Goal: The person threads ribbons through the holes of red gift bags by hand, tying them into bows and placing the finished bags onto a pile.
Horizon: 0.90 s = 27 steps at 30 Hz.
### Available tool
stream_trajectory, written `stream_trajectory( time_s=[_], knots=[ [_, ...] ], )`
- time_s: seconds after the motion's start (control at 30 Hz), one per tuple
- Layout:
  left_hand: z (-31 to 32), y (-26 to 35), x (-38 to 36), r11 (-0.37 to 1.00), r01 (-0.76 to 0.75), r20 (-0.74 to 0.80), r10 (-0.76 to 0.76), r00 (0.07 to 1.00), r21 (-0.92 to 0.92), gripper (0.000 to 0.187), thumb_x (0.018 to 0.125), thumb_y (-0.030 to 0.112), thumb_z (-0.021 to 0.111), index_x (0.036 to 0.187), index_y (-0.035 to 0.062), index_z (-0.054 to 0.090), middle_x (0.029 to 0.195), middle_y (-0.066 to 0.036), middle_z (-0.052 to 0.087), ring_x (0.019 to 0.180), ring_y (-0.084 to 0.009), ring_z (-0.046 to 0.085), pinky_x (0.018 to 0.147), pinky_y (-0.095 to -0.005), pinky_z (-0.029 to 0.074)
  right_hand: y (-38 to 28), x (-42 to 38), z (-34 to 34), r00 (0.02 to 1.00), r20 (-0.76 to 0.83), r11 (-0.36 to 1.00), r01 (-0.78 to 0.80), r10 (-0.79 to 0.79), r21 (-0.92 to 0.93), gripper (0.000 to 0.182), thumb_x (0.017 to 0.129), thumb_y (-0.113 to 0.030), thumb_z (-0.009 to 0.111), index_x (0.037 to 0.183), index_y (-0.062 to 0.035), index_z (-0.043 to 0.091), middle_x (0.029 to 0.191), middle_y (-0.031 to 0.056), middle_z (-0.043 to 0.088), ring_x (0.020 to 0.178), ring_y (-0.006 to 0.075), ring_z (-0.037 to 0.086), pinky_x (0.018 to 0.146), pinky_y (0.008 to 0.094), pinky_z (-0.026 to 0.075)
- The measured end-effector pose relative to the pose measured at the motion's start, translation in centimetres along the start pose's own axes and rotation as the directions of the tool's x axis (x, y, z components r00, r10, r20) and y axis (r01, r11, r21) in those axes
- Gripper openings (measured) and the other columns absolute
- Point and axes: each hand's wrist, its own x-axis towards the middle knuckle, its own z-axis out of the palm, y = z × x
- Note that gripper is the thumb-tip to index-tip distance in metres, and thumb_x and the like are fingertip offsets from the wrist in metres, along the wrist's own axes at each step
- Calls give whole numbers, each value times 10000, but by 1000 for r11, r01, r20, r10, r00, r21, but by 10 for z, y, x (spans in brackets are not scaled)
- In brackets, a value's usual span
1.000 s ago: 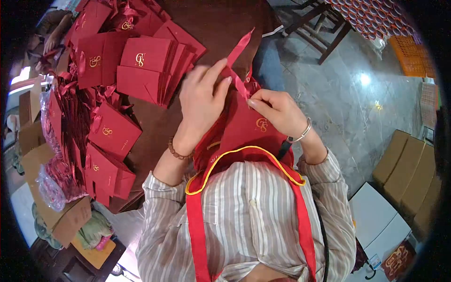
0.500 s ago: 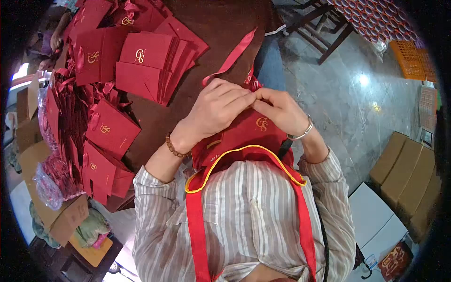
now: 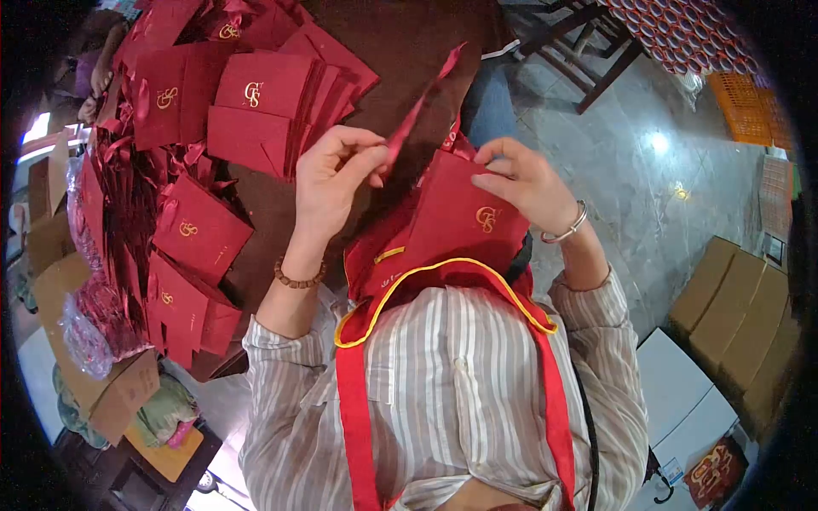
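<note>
A red paper gift bag (image 3: 456, 209) with gold letters rests against the front of my red apron (image 3: 368, 277). My right hand (image 3: 530, 189), with a silver bangle at the wrist, grips the bag's top right corner between thumb and fingers. To the left, my left hand (image 3: 341, 175), wearing a brown bead bracelet, is pinched shut on a red ribbon (image 3: 416, 111). The ribbon's free end stands up over the brown tablecloth (image 3: 366, 38). A short piece of red ribbon also shows at the bag's top edge, partly hidden by my right fingers.
A stack of red gift bags (image 3: 253, 140) and more loose bags (image 3: 203, 228) cover the table's left side. Another person's hand (image 3: 100, 81) shows at far left. Cardboard boxes (image 3: 733, 315), an orange crate (image 3: 741, 106) and a dark wooden stand (image 3: 588, 60) are at right.
My hands were together at the bag's top edge. My left hand has moved left, away from the bag, with the ribbon, while my right hand has shifted slightly right, uncovering the bag's front.
</note>
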Motion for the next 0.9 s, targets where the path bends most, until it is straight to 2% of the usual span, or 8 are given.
stream_trajectory(
  time_s=[0.1,0.27,0.33,0.4,0.5,0.67,0.73,0.9],
  knots=[
    [3,-2,-5,993,91,93,-98,991,80,80,827,51,612,891,9,636,737,-12,619,603,-28,521,495,-165,405,4,3,-1,1000,10,1000,27,-27,-3,155,840,-101,615,957,-15,559,756,-30,597,688,21,492,602,179,402],
    [11,-2,-7,972,181,160,-204,966,146,83,827,52,606,880,7,652,753,-26,623,616,-41,521,524,-177,399,-7,3,1,999,-21,998,-26,25,-50,177,849,-158,621,919,4,606,697,-31,585,637,23,480,567,186,392],
    [20,-4,-9,961,-44,203,-13,979,272,105,842,46,590,923,14,648,746,14,601,596,-24,486,511,-161,352,-13,3,1,999,-6,972,42,-45,-233,202,859,-184,608,895,15,606,673,-31,575,625,28,482,548,202,389],
    [24,-2,-9,972,-7,178,-37,983,236,94,825,41,601,900,10,648,766,0,584,646,-62,514,574,-186,389,-15,3,5,998,13,965,62,-61,-255,206,861,-187,602,899,15,605,669,-26,571,626,30,484,544,210,390],
    [30,-7,-7,869,-320,214,254,943,379,120,769,46,641,884,9,649,846,-75,597,798,-158,580,707,-248,449,-15,4,9,993,33,941,117,-112,-319,209,860,-187,595,900,18,603,662,-5,570,628,41,491,548,225,399],
    [36,-25,-4,946,-204,256,138,957,250,89,778,49,632,846,-7,625,835,-87,598,768,-183,588,711,-270,458,-5,4,1,992,106,965,97,-73,-243,219,849,-185,590,904,26,596,684,62,597,645,67,513,586,246,425],
    [39,-25,-4,920,-236,274,150,950,312,92,780,51,632,852,-6,624,834,-92,599,768,-186,592,704,-269,458,-9,2,-4,986,168,897,93,-22,-432,224,851,-186,584,923,25,595,710,55,611,667,65,518,614,240,430],
    [41,-29,-5,925,-214,287,122,950,315,69,782,34,629,830,-15,618,837,-77,595,804,-165,575,723,-267,445,-2,-2,-11,985,169,935,29,34,-353,215,859,-185,577,942,12,603,725,-7,595,686,42,506,619,215,420]
  ],
)
